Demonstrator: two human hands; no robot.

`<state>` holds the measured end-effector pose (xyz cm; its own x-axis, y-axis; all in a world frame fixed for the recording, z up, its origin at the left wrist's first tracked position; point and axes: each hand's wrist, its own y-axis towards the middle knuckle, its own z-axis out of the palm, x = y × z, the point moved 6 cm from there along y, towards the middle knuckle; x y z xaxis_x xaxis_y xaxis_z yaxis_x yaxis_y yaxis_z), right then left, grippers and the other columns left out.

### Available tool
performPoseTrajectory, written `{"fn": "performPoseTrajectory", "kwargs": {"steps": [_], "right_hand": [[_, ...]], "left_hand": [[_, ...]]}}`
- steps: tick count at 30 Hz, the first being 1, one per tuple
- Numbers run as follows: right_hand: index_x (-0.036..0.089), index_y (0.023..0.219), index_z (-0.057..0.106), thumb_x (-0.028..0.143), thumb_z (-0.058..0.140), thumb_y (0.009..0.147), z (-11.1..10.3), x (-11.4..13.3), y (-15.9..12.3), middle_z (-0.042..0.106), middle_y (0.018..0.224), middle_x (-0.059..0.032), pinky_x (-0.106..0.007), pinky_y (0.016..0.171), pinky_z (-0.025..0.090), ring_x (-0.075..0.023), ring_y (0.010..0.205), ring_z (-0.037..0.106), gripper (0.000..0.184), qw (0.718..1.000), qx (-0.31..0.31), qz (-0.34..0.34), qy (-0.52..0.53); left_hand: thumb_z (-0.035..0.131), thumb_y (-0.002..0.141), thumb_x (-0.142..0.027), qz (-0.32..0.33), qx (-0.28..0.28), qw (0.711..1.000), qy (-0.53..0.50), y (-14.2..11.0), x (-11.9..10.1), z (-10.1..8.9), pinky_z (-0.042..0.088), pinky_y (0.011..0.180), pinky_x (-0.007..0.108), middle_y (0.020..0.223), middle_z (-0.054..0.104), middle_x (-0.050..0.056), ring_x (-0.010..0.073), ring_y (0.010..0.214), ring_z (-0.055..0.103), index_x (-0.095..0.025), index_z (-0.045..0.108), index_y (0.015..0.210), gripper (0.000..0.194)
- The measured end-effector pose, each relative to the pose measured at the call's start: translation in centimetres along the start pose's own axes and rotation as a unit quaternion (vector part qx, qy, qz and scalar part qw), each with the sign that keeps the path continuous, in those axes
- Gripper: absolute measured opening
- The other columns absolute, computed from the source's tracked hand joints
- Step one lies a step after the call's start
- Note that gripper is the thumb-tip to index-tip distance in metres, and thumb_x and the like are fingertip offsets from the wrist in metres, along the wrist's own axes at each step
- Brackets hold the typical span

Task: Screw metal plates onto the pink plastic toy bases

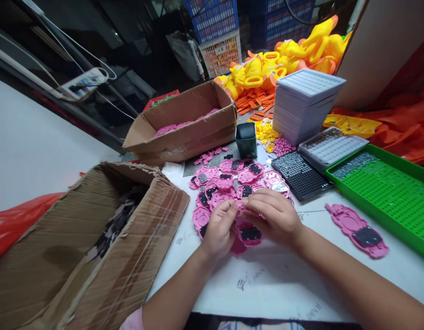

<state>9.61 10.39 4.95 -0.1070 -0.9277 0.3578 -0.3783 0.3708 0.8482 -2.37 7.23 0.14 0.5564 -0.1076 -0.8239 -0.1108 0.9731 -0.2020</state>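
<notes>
My left hand [221, 227] has its thumb and fingers pinched together over a heap of pink plastic parts [220, 199]. Close beside it, my right hand [276, 215] curls its fingers inward until the fingertips almost meet those of the left. Both seem to grip one pink plastic part [240, 207], mostly covered by the fingers. Many parts in the heap carry a black rectangular plate. One separate pink part with a black plate [366, 236] lies to the right of my right forearm.
Open cardboard boxes [164, 206] stand at left and behind. A dark green cup [246, 140], stacked white trays [299, 107], a black tray of small metal pieces [301, 176] and a green tray [387, 192] surround the heap. Yellow plastic ducks [256, 73] are piled at the back.
</notes>
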Motion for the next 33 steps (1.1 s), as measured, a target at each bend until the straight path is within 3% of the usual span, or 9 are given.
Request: {"fn": "performPoseTrajectory", "kwargs": {"steps": [11,18,24,29,33], "right_hand": [[0.012,0.093,0.06,0.017,0.068,0.079,0.0,0.5,0.1,0.069,0.092,-0.0089,-0.038,0.077,0.057,-0.0192,0.084,0.063,0.016,0.999,-0.004,0.008,-0.036],[0.01,0.082,0.06,0.015,0.065,0.08,0.0,1.0,0.3,0.068,0.092,-0.0115,-0.04,0.073,0.057,-0.022,0.085,0.063,0.007,0.997,0.01,0.009,-0.075],[0.011,0.077,0.057,0.014,0.059,0.083,0.5,1.2,0.4,0.067,0.09,-0.0129,-0.041,0.07,0.057,-0.024,0.084,0.062,0.007,0.998,0.011,0.011,-0.068],[0.013,0.091,0.059,0.022,0.06,0.085,0.7,1.2,0.4,0.065,0.095,-0.0126,-0.039,0.075,0.056,-0.0217,0.088,0.061,0.012,0.999,0.017,0.025,0.016],[0.013,0.096,0.059,0.026,0.059,0.086,0.0,1.0,0.8,0.064,0.098,-0.0125,-0.038,0.078,0.055,-0.0194,0.091,0.06,0.017,0.992,0.011,0.05,0.116]], "left_hand": [[0.066,0.082,-0.041,0.095,-0.032,0.991,0.091,-0.2,-0.1,-1.6,0.042,0.061,0.018,0.07,0.057,-0.001,0.0078,0.063,0.05,-0.015,0.06,0.077,0.027],[0.066,0.083,-0.038,0.087,-0.027,0.992,0.085,-0.1,-0.1,-1.4,0.043,0.061,0.017,0.069,0.059,-0.001,0.0073,0.062,0.053,-0.015,0.063,0.076,0.024],[0.074,0.076,-0.034,0.09,-0.023,0.989,0.116,-0.3,-0.2,-1.5,0.047,0.065,0.018,0.08,0.067,0.0,0.0097,0.069,0.061,-0.017,0.065,0.088,0.023],[0.076,0.073,-0.035,0.052,-0.036,0.996,0.065,-0.1,-0.4,-1.3,0.042,0.049,0.013,0.063,0.06,-0.002,0.0052,0.052,0.053,-0.013,0.061,0.077,0.026],[0.077,0.07,-0.039,0.031,0.002,1.0,-0.003,-0.3,-0.9,-0.9,0.04,0.042,0.013,0.056,0.057,-0.003,0.0048,0.044,0.051,-0.013,0.058,0.076,0.032]]}}
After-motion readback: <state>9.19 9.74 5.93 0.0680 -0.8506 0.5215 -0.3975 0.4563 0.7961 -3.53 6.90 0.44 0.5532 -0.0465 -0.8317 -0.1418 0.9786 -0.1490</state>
